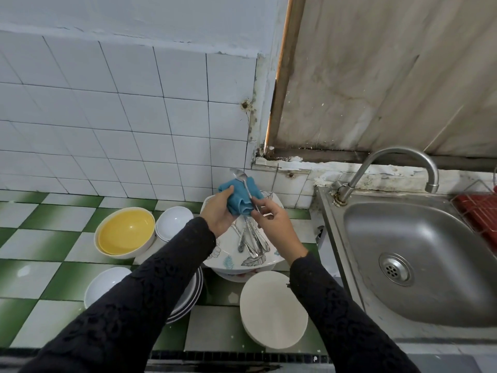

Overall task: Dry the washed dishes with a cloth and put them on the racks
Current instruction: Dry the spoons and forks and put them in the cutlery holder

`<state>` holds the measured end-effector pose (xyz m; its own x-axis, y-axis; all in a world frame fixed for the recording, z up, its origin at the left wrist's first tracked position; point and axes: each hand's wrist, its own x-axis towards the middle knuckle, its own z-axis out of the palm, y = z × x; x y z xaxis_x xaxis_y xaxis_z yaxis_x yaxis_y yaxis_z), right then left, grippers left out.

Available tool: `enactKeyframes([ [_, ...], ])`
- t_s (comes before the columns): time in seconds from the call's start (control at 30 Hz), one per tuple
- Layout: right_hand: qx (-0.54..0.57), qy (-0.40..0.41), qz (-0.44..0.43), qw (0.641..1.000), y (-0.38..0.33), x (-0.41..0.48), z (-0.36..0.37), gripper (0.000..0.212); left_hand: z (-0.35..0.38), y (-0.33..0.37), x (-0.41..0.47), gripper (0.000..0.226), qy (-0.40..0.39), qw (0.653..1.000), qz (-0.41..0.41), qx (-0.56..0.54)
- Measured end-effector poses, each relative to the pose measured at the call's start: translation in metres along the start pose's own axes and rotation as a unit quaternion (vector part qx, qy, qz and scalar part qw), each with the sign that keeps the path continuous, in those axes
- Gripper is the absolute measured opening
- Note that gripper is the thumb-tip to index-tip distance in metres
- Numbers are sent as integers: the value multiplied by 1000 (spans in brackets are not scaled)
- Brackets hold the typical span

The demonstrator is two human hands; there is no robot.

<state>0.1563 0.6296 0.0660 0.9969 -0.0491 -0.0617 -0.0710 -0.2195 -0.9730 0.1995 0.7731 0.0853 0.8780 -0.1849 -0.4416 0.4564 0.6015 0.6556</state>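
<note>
My left hand (pixel 218 214) grips a bunched blue cloth (pixel 240 195) above the leaf-patterned plate (pixel 228 261). My right hand (pixel 274 222) pinches the handle of a metal spoon (pixel 240 176), whose bowl points up past the cloth. Several more pieces of cutlery (pixel 251 239) lie on the patterned plate beneath my hands. A yellow-lined bowl (pixel 125 232) and stacked white bowls (pixel 173 219) sit to the left. An upturned stack of cream plates (pixel 273 309) stands near the counter's front edge.
A white bowl (pixel 103 285) and striped plates (pixel 188 302) lie under my left sleeve on the green-and-white tiled counter (pixel 40 251). The steel sink (pixel 419 265) with its tap (pixel 398 168) is on the right. A red wire rack (pixel 481 208) sits at the far right edge.
</note>
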Motion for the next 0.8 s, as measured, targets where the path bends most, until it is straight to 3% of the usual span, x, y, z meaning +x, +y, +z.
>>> enactKeyframes([
  [0.17, 20, -6, 11, 1000, 3, -1, -4, 34, -5, 13, 0, 28, -8, 999, -2, 33],
  [0.33, 54, 31, 15, 998, -7, 4, 0, 7, -5, 3, -3, 38, -37, 997, -12, 72],
  [0.43, 65, 73, 9, 995, -10, 12, 0, 5, -6, -5, -7, 32, -62, 993, -20, 102],
  [0.53, 5, 94, -22, 995, -4, 14, 2, 3, -9, -11, -6, 29, -65, 991, -13, 112],
  [0.63, -35, 81, -35, 995, 6, 12, 8, 10, -11, -9, -3, 31, -48, 994, 5, 98],
  [0.8, -8, 75, -31, 997, 13, 5, 16, 17, -13, 1, 7, 36, -20, 997, 32, 73],
])
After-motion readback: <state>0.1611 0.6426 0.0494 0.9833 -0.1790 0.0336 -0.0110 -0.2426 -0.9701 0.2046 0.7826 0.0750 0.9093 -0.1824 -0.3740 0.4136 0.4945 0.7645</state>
